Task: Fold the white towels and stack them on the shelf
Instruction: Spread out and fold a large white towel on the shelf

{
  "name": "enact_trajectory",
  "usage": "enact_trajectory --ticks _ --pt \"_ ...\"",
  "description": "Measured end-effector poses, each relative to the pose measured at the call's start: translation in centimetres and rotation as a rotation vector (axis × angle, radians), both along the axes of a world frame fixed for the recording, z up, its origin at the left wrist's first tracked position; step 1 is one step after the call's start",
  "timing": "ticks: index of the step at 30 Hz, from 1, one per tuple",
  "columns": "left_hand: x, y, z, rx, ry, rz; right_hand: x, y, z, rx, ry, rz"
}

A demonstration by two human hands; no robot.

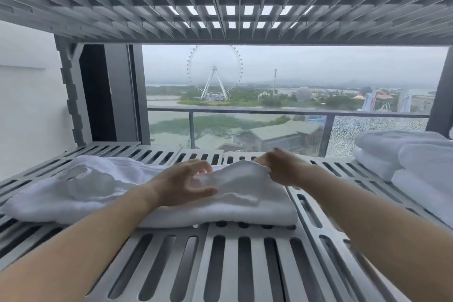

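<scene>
Between two grips [186, 184] [282, 167] lies perhaps one towel [245, 195].

Through the window [318, 64], a Ferris wheel [215, 70] stands beyond a glass balcony railing [269, 111]. A white dome [303, 93] sits right of the wheel.

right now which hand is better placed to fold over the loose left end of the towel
Left, probably: the left hand is nearest the rumpled left end of the towel, while the right hand pinches a raised edge farther right.

Fluffy cloth towel [171, 208], matt slotted shelf [245, 265]
</scene>
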State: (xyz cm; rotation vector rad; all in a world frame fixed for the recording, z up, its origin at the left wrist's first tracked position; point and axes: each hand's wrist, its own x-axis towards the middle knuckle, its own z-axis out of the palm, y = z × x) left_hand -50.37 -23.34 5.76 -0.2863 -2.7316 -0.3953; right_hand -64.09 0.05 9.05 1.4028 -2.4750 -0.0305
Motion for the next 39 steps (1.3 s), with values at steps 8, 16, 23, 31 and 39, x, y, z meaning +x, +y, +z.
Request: enact_trajectory --ticks 8,16,23,31,39 --pt "2.1 -1.7 0.4 0.108 0.038 0.032 4.0 -0.7 3.2 -0.028 -0.458 0.025" --pt "4.7 -3.5 0.4 -0.033 -0.007 0.106 6.9 -4.9 2.2 -0.190 -0.058 -0.103" --pt "5.9 -5.7 0.7 -0.149 -0.039 0.090 8.8 -6.6 1.1 -0.002 -0.198 -0.064" --pt "6.5 -7.4 1.3 -0.240 -0.031 0.084 10.1 -9.7 -1.0 -0.002 -0.163 -0.291" --pt "7.9 -10.9 0.4 -0.256 -0.183 0.290 12.1 -10.8 -1.0 0.005 -0.160 -0.410"
